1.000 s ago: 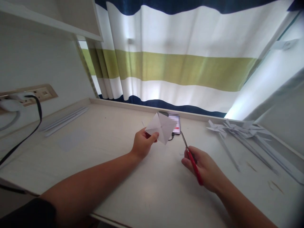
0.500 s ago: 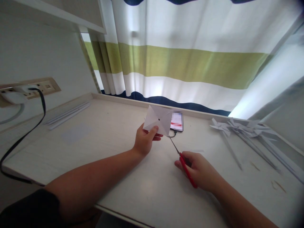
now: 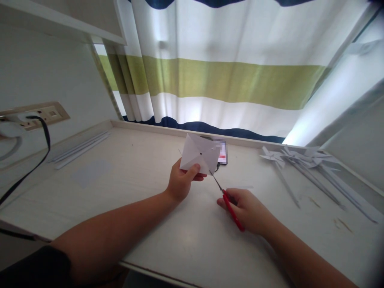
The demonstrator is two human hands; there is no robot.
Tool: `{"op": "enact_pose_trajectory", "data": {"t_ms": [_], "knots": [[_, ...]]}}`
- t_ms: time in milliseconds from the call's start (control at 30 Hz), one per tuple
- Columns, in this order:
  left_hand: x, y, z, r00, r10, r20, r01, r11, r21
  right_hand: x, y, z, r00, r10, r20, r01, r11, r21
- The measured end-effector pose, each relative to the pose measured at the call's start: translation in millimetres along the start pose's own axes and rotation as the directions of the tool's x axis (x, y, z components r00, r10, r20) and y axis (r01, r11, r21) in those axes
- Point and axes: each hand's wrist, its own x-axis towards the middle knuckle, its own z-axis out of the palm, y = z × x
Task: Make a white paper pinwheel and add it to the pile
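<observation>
Left hand (image 3: 182,183) pinches a creased paper square (image 3: 198,153) up above the desk (image 3: 168,236), right hand (image 3: 247,210) grips red scissors (image 3: 225,200) with tips at its lower edge; cutting looks barely begun, while finished paper pinwheels (image 3: 295,160) lie well apart at right.
</observation>
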Motion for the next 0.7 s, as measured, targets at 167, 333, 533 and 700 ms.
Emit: {"op": "enact_pose_trajectory", "data": {"t_ms": [167, 333, 533, 700], "knots": [[-2.7, -3.2, 1.9, 0.998, -0.061, 0.028, 0.062, 0.996, -0.062, -0.4, 0.2, -0.9, 1.000, -0.006, 0.005, 0.006, 1.000, 0.017], [-4.6, -4.5, 3.0, 0.988, -0.127, 0.084, 0.138, 0.981, -0.135, 0.2, -1.2, -0.8, 1.000, -0.006, 0.008, 0.005, 0.999, 0.044], [-2.8, -6.3, 3.0, 0.986, -0.155, 0.060, 0.162, 0.977, -0.139, -0.5, -0.9, -0.8, 1.000, 0.004, 0.016, -0.005, 0.997, 0.074], [-1.9, -8.3, 2.2, 0.985, -0.167, 0.055, 0.172, 0.978, -0.120, -0.5, 0.7, -0.3, 1.000, 0.013, 0.015, -0.014, 0.996, 0.089]]}}
